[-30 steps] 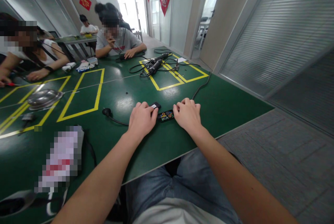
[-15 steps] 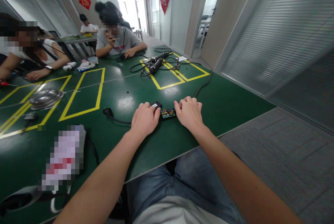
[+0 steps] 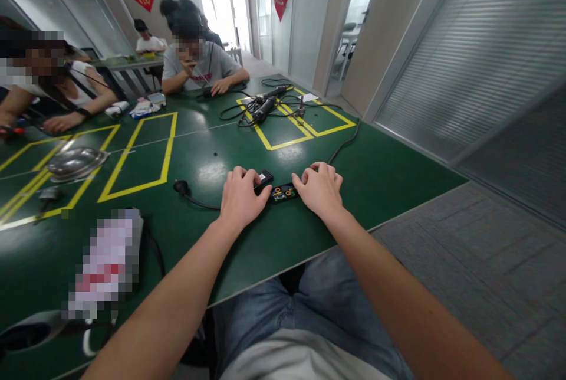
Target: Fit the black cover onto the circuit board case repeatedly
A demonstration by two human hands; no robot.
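Head view: a circuit board (image 3: pixel 283 193) is being steadied near the table's (image 3: pixel 402 188) front edge.
Left hand (image 3: pixel 242 196): black cover (image 3: pixel 266 179) is being touched; grip cannot be told.
Right hand (image 3: pixel 321 190): board's end is being held, fingers narrow.
Exposed components (image 3: pixel 277 190): could be getting scraped if fingertips slip.

On the bench (image 3: pixel 398 173), the right hand (image 3: pixel 322 188) holds the board (image 3: pixel 282 193) at three o'clock; left hand (image 3: pixel 242 196) at nine, tools (image 3: pixel 265 110) at twelve.

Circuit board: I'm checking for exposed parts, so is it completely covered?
No, the circuit board lies uncovered between the left hand and the right hand, its orange ring-shaped parts in plain sight.
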